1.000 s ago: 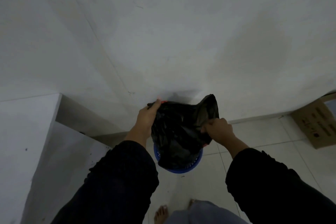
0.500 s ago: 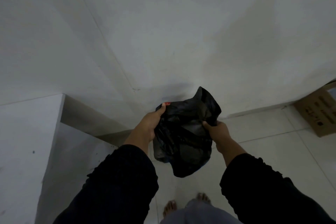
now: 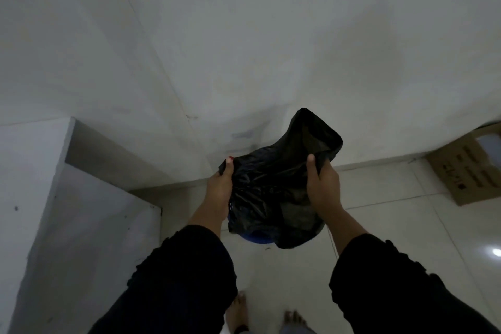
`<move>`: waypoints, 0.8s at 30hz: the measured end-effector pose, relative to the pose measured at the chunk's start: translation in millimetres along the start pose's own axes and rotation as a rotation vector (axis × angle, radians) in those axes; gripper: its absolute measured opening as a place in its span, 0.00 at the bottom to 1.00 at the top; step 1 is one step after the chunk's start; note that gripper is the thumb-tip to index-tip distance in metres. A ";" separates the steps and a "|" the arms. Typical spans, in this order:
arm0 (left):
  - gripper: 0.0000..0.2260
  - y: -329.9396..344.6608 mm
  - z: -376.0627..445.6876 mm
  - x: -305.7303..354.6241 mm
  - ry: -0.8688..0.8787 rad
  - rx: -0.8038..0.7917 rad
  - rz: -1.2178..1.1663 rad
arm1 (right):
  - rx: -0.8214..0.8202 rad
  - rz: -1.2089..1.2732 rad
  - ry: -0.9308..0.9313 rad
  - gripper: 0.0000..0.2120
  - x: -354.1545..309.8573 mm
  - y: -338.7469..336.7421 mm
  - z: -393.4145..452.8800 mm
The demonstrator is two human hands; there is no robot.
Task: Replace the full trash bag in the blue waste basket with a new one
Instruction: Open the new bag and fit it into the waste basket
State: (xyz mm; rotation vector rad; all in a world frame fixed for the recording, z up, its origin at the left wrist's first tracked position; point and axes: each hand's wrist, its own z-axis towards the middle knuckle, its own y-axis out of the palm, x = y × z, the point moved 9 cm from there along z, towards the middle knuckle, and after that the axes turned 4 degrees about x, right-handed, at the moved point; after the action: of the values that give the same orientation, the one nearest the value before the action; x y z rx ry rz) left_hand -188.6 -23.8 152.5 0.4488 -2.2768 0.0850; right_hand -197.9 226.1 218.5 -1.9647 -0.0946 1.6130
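A crumpled black trash bag [image 3: 273, 184] hangs in front of me, held at its upper edge by both hands. My left hand [image 3: 221, 187] grips its left edge, thumb on top. My right hand [image 3: 322, 184] grips its right edge, and a loose flap of bag stands up above that hand. Below the bag only a sliver of the blue waste basket [image 3: 257, 239] shows on the floor; the bag hides the rest of it.
A white wall corner rises straight ahead. A white cabinet or ledge [image 3: 40, 198] stands at the left. A cardboard box [image 3: 466, 168] sits on the tiled floor at the right. My bare feet [image 3: 241, 309] are at the bottom edge.
My hands have drawn further apart, spreading the bag wider. The right hand has shifted its hold to the bag's right edge. A sliver of blue basket shows again beneath the bag.
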 end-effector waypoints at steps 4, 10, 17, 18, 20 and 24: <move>0.30 -2.9 10.4 -36.4 -0.028 0.078 -0.054 | -0.059 -0.033 -0.059 0.20 13.7 1.0 2.8; 0.27 -11.8 25.2 -107.0 -0.079 0.214 0.022 | -0.180 -0.128 -0.111 0.18 61.9 25.6 0.9; 0.27 -33.0 79.3 -183.1 -0.082 0.248 0.342 | -0.257 -0.242 -0.207 0.16 135.1 87.6 -2.9; 0.28 -33.0 90.5 -191.0 -0.047 0.223 0.382 | -0.262 -0.257 -0.234 0.15 146.8 98.9 -2.3; 0.28 -30.7 113.9 -205.7 -0.002 0.178 0.436 | -0.270 -0.333 -0.290 0.17 174.6 124.4 1.7; 0.32 -22.1 166.5 -242.8 -0.049 0.090 0.278 | -0.287 -0.359 -0.288 0.21 233.1 172.0 17.6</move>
State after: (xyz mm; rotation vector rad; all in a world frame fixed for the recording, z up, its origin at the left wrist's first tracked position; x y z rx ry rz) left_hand -147.8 -7.1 -139.4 0.1790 -2.3786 0.3209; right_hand -205.0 186.7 -68.9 -1.7692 -0.7856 1.6922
